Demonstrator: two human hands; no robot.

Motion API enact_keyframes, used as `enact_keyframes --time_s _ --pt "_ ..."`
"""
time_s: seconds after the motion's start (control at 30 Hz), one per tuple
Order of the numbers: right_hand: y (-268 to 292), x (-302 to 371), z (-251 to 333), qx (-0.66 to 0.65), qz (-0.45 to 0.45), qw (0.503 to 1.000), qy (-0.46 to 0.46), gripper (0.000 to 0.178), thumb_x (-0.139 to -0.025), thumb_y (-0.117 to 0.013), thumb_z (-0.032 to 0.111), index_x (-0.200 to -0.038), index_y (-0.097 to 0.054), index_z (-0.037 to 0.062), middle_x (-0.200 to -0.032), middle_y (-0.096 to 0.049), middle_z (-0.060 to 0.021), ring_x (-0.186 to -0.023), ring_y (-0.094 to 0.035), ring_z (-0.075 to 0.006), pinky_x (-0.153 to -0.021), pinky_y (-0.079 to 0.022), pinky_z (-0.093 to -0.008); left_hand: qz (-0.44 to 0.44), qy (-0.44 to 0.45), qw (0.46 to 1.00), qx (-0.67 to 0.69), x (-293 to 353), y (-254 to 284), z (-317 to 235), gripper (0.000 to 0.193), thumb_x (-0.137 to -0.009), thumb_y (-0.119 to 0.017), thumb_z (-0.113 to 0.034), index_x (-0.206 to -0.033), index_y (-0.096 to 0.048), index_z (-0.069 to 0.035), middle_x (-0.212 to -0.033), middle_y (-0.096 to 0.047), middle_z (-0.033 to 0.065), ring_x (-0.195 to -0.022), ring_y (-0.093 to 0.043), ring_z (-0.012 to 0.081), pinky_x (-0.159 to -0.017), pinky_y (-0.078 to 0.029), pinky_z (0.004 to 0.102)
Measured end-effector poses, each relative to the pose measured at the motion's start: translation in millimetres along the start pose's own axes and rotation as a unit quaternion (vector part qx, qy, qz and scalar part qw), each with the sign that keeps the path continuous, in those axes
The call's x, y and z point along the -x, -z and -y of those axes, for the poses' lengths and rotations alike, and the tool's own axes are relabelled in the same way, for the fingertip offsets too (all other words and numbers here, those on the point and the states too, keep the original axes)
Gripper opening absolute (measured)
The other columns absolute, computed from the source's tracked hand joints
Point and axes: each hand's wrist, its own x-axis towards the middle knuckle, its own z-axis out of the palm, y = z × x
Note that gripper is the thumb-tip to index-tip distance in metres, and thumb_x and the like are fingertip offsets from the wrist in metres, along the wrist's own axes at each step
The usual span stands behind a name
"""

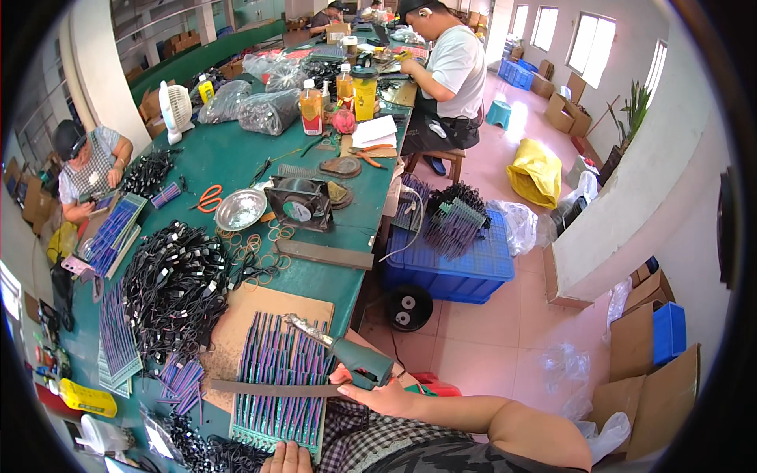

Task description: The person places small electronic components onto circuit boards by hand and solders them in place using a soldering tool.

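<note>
My right hand (388, 398) grips the dark green handle of a soldering iron (364, 364), whose metal barrel points up and left over a panel of narrow purple-and-green circuit strips (272, 347). A long flat dark bar (272, 389) lies across the panel, its right end at my right thumb and fingers; whether they hold it too I cannot tell. My left hand (288, 459) rests at the panel's near edge, fingers stretched and partly cut off by the picture's edge. Beneath the panel is a brown board (303, 301).
Left of the panel are a heap of black cables (177, 284) and loose strips (180, 382). Farther off stand a metal bowl (240, 210), a black fan (300, 203) and orange scissors (209, 199). A blue crate (449, 272) stands right of the table. A co-worker (453, 79) sits beyond.
</note>
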Motion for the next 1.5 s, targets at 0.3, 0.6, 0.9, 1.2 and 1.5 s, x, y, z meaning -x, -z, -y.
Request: enact_keyframes --time_s 0.3,0.6,0.9,1.2,1.5 --pt "-1.0 3.5 -5.5 0.042 0.021 0.998 0.05 0.022 -0.09 -0.064 -0.001 -0.111 -0.059 -0.0018 -0.105 -0.065 -0.0067 -0.098 -0.062 -0.0121 -0.086 -0.053 -0.028 0.108 -0.247 0.963 -0.025 -43.1 31.6 29.3 0.025 -0.073 -0.057 -0.011 -0.092 -0.063 0.004 -0.088 -0.061 0.0161 -0.083 -0.06 0.029 -0.077 -0.051 0.0373" --pt "3.9 1.3 -10.5 0.008 0.037 0.999 0.02 0.024 -0.09 -0.066 0.002 -0.113 -0.059 0.0 -0.105 -0.064 -0.0043 -0.096 -0.06 -0.0097 -0.085 -0.052 -0.0259 0.207 -0.178 0.962 -0.001 -78.5 38.2 23.8 0.007 -0.08 -0.054 -0.012 -0.073 -0.056 -0.012 -0.067 -0.054 0.0051 -0.066 -0.058 0.0238 -0.069 -0.046 0.0359" --pt "6.4 -0.5 -17.7 0.021 0.048 0.997 0.058 0.021 -0.089 -0.068 0.006 -0.108 -0.061 0.0016 -0.1 -0.064 -0.0028 -0.095 -0.059 -0.0101 -0.088 -0.049 -0.0277 0.007 -0.151 0.988 -0.016 -31.5 32.8 16.8 0.026 -0.078 -0.057 -0.012 -0.102 -0.062 -0.002 -0.09 -0.061 0.0129 -0.083 -0.061 0.0295 -0.074 -0.051 0.0399" --pt "4.9 -0.4 -13.1 0.036 0.013 0.999 -0.006 0.035 -0.084 -0.073 0.004 -0.114 -0.056 0.0013 -0.095 -0.062 -0.0024 -0.093 -0.059 -0.0107 -0.085 -0.05 -0.0281 -0.435 0.156 0.884 -0.075 -36.0 85.5 57.9 0.014 -0.094 -0.062 -0.008 -0.085 -0.069 0.001 -0.08 -0.069 0.0136 -0.074 -0.067 0.0302 -0.069 -0.056 0.0365" --pt "4.7 8.4 0.9 0.094 -0.043 0.993 -0.056 0.023 -0.083 -0.069 -0.003 -0.103 -0.06 0.0033 -0.098 -0.065 -0.0049 -0.088 -0.062 -0.013 -0.073 -0.053 -0.0283 -0.437 0.316 0.781 0.314 -19.1 100.3 75.7 0.025 -0.083 -0.061 0.007 -0.106 -0.065 -0.002 -0.098 -0.067 0.0096 -0.077 -0.064 0.0143 -0.065 -0.051 0.0266"
